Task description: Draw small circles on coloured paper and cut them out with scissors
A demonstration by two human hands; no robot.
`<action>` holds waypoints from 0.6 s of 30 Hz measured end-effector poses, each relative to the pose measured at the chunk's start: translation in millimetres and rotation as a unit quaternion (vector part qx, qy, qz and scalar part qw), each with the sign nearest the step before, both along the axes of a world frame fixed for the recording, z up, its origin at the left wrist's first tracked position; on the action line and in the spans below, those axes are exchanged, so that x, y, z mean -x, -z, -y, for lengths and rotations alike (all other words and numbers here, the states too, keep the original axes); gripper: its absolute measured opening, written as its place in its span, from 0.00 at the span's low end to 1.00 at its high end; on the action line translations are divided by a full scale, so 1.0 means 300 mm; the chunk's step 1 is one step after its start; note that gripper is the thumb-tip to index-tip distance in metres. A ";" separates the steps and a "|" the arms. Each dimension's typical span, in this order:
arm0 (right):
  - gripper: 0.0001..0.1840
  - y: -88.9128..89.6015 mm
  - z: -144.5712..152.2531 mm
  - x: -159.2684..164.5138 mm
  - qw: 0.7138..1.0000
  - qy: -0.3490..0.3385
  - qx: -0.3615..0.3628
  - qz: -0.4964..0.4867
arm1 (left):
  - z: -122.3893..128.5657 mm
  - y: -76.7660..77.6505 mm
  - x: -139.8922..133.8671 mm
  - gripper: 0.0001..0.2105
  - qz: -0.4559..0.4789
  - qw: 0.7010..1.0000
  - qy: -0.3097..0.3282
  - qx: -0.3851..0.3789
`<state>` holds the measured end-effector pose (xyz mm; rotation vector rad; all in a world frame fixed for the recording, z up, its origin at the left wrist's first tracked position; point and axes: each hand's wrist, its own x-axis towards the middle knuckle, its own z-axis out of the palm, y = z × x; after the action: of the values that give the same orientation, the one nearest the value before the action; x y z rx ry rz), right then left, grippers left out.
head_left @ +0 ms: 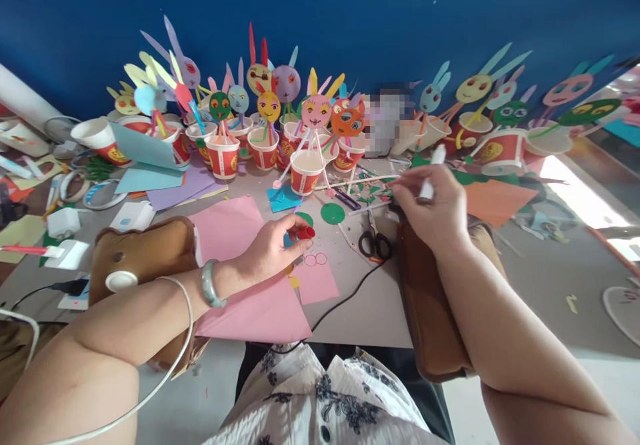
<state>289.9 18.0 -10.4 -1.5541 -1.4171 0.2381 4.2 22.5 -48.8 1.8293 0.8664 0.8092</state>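
Bare hands work over a cluttered grey desk (367, 315) before a deep blue wall (330, 15), with directions read from a small pink paper square (320, 286) marked with outlined circles. At ten o'clock, the left hand (273, 239), its wrist circled by a pale green bangle (213, 285), pinches a small red cylinder (307, 233), fingers nearly together around it, just above the desk. At two o'clock, the right hand (443, 199) holds a slim white pen (427, 190), fingers curled closely around the barrel and partly hiding it; whether its tip is bare cannot be told. Between the pink square and the right hand, black-handled scissors (375, 244) rest on the desk, also at two o'clock, while a green paper disc (333, 213) lies near twelve. A large pink paper sheet (255, 315) spreads toward nine, partly beneath the left forearm. Two padded brown cushions flank the scene: the left cushion (150, 241) at nine and the right cushion (425, 305) at three, a forearm passing over each. A thin black cable (345, 293) curves from two o'clock down toward seven. At twelve, red-and-white paper cups (306, 181) stand clustered, bearing colourful long-eared paper faces (316, 113) on thin stems. An orange paper sheet (500, 199) lies beyond the right hand, between two and three.
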 end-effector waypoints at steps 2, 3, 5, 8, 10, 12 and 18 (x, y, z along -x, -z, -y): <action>0.11 0.009 -0.004 -0.004 0.994 -0.003 0.071 0.079 | -0.005 -0.005 -0.002 0.08 -0.017 1.000 -0.003 -0.013; 0.10 0.010 -0.003 -0.004 0.990 0.004 0.084 0.111 | -0.007 -0.007 -0.003 0.08 -0.025 1.000 -0.005 -0.017; 0.10 -0.002 0.004 0.001 0.980 0.023 0.093 0.174 | -0.009 -0.007 -0.005 0.08 -0.041 0.999 -0.011 -0.024; 0.08 -0.043 0.034 0.018 0.944 0.011 0.160 0.287 | -0.010 -0.003 -0.005 0.08 -0.065 0.997 -0.024 -0.034; 0.08 -0.072 0.066 0.039 0.891 -0.027 0.250 0.379 | -0.010 -0.004 -0.005 0.09 -0.073 0.997 -0.025 -0.026; 0.11 -0.089 0.104 0.067 0.824 -0.073 0.313 0.466 | -0.010 -0.009 -0.005 0.10 -0.077 0.997 -0.018 -0.010; 0.11 -0.059 0.182 0.139 0.734 -0.167 0.331 0.569 | -0.011 -0.011 -0.008 0.10 -0.084 0.996 -0.011 0.006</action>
<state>248.1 -36.5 7.4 -2.1368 -2.8279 -0.0612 6.7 25.8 -45.6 1.8991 0.9979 0.6696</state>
